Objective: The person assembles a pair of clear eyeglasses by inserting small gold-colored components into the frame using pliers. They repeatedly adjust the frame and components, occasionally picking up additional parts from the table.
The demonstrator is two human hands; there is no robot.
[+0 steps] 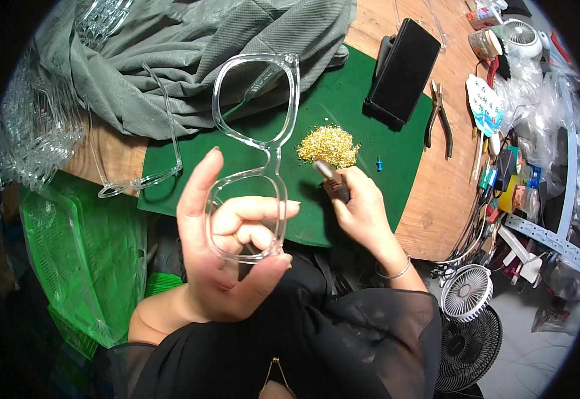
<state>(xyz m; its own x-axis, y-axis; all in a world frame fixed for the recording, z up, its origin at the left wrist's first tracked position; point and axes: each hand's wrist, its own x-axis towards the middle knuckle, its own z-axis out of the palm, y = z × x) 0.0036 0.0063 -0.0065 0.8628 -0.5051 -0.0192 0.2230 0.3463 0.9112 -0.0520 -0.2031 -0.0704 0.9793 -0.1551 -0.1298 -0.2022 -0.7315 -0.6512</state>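
Raised in front of me, a clear plastic eyeglass frame (274, 159) hangs upright, one lens rim above the other. My left hand (217, 279) pinches its lower end between thumb and curled fingers, with the index finger stretched up beside the rim. Beyond it, my right hand (367, 211) grips a dark, metal-tipped hand tool (333, 181); its exact kind is hidden by the fingers. That tool's tip points at the near edge of a heap of tiny gold metal pieces (330, 145) on the green mat (303, 223).
A second clear frame (147, 181) lies left, near a pile of clear frames (37, 126) and grey cloth (163, 40). A propped black phone (406, 70), pliers (439, 120) and blue push pin (379, 163) are right. Green baskets (80, 253) and fans (466, 292) stand below table level.
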